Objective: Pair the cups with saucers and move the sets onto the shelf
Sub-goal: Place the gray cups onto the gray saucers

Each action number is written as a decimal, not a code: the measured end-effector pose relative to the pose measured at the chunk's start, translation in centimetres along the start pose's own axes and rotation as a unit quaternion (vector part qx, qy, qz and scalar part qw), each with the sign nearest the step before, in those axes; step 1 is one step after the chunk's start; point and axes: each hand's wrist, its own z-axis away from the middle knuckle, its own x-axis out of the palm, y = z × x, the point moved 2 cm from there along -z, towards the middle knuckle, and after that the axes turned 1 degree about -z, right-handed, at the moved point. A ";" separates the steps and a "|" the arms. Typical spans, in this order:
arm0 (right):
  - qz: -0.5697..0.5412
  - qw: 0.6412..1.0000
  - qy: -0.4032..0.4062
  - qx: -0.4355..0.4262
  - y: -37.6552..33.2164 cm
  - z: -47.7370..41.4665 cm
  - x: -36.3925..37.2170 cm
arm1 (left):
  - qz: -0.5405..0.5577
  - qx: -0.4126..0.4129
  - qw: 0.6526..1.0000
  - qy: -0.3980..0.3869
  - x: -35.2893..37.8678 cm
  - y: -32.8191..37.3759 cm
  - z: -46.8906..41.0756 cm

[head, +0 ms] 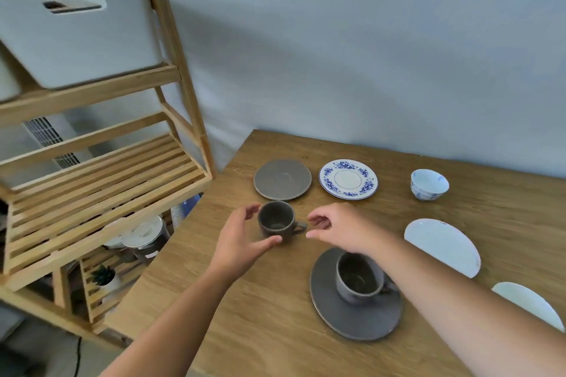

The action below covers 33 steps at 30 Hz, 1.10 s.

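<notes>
Between our spread left hand (242, 236) and right hand (340, 231) stands a cup (277, 220), ungripped. Beyond it waits its saucer (282, 179). Below the right hand, one set (356, 294) is paired. We judge every shelf (101, 180) transfer outstanding.

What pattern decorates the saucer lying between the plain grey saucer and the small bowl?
A blue floral band on white rings the patterned saucer, seen best in the head view.
</notes>
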 end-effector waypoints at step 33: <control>-0.071 0.986 0.146 0.032 2.1 -16.7 -2.3 | 0.127 0.001 0.987 -0.095 1.8 0.7 -18.8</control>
